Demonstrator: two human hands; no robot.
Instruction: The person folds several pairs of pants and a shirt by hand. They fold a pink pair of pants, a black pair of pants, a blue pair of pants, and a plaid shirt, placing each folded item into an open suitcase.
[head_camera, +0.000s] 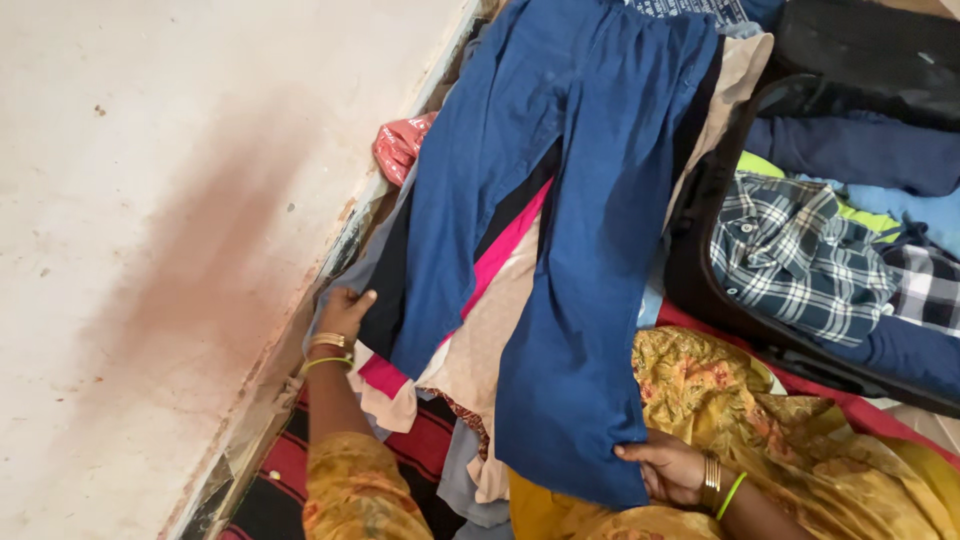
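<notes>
A pair of blue trousers (560, 200) lies spread over a pile of clothes, legs pointing toward me. My right hand (668, 468) pinches the hem of the right leg at the bottom. My left hand (343, 312) grips the edge of the dark and grey garments at the pile's left side, beside the wall. Pink (505, 250) and beige (490, 330) clothes show between the two trouser legs. Both wrists wear bangles and a green band.
A pale stained wall (180, 220) fills the left. An open dark suitcase (700, 270) at the right holds a checked shirt (800, 255) and blue clothes. A yellow patterned cloth (760, 410) lies at the lower right, a red striped mat (280, 480) below.
</notes>
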